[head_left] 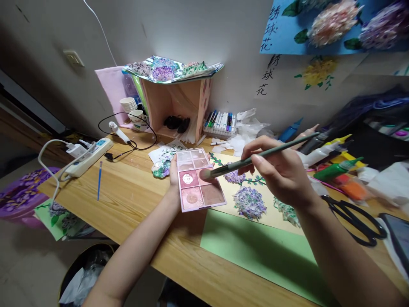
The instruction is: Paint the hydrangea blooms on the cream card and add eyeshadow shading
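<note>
A pink makeup palette (191, 197) with several pans rests in my left hand (174, 172), whose fingers are mostly hidden behind it. Between the thumb and fingers of my right hand (271, 168) is a dark green brush (243, 163). Its bristles meet a pink pan at the palette's right side. Behind and below the brush lies a cream sheet (270, 215) with purple and green textured flowers. A plain green sheet (255, 247) lies nearer the table's front edge.
A power strip (89, 158) and a blue brush (99, 181) lie on the left. Black scissors (354, 221), a green paint bottle (338, 168) and a phone (398, 234) are on the right. Behind stand a pink box (204, 100) and markers (220, 121).
</note>
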A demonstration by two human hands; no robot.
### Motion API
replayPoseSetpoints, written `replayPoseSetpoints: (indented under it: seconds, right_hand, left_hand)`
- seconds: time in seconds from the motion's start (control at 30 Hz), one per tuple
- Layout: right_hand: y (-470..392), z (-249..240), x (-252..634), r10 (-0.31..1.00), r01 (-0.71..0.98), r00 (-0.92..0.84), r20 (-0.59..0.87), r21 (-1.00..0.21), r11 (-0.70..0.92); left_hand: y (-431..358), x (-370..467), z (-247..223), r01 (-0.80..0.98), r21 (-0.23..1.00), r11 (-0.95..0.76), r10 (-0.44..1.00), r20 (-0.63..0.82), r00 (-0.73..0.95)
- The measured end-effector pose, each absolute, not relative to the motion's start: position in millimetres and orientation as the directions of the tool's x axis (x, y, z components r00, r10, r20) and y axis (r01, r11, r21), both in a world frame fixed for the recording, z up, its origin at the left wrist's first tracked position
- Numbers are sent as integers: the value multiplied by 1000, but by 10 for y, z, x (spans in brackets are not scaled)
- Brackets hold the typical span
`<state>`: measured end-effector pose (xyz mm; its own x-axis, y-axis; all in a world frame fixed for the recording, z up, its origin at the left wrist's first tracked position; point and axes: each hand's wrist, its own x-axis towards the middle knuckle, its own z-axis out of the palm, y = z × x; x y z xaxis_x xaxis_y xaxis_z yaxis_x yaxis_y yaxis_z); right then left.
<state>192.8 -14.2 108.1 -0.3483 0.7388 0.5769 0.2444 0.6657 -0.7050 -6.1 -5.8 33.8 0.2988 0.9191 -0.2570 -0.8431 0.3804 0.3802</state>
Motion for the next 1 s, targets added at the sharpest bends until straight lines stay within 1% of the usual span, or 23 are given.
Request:
replayPoseSetpoints:
  seconds: [0.03,0.13,0.23,0.27,0.33,0.4,0.43,0.5,0.57,0.6,0.73,0.8,0.9,1.0]
  right_hand:
    - [-141,1074,1931,732,249,-369,573,-698,672]
    - [-142,1053,1917,732,231,-337,592,-702,674]
    - [-119,1055,1922,789,242,-328,520,-760,603]
    - [-100,1066,1945,808,245,-286,515,-776,581]
    - [-48,1097,2036,816,249,-115,566,-779,576]
    - [16,1122,2163,787,318,28,616,-752,578]
    - [50,1123,2226,785,371,43,618,-740,562]
    - [119,1092,2316,829,462,-30,558,-728,506]
    - [180,1022,2339,875,509,-143,463,-724,466]
    - [205,982,2327,879,524,-170,445,-715,463]
    - [262,860,2240,847,613,-208,489,-609,503]
    - [275,836,2224,837,633,-234,494,-576,517]
    - [291,822,2238,833,634,-238,500,-570,523]
    - [301,816,2257,843,636,-238,483,-579,511]
  left_hand:
    - [-50,-52,324,-842,386,376,921,-259,292]
    - [-23,-34,288,-829,411,378,919,-275,283]
    - [-4,-38,275,-818,431,382,918,-281,281]
    - [0,-42,277,-816,435,379,919,-279,278]
    - [5,-52,290,-822,447,353,929,-273,250]
    - [7,-58,306,-828,462,319,939,-270,211]
    - [6,-59,314,-827,469,310,941,-276,197]
    - [2,-57,329,-821,479,310,939,-291,185]
    - [-3,-49,344,-815,485,317,933,-313,177]
    - [-6,-44,352,-812,491,316,931,-323,168]
    - [-11,-34,387,-780,529,333,925,-343,162]
    - [-5,-38,396,-773,535,342,922,-351,165]
    - [10,-44,399,-784,517,344,917,-366,161]
    - [19,-40,402,-803,501,323,924,-351,153]
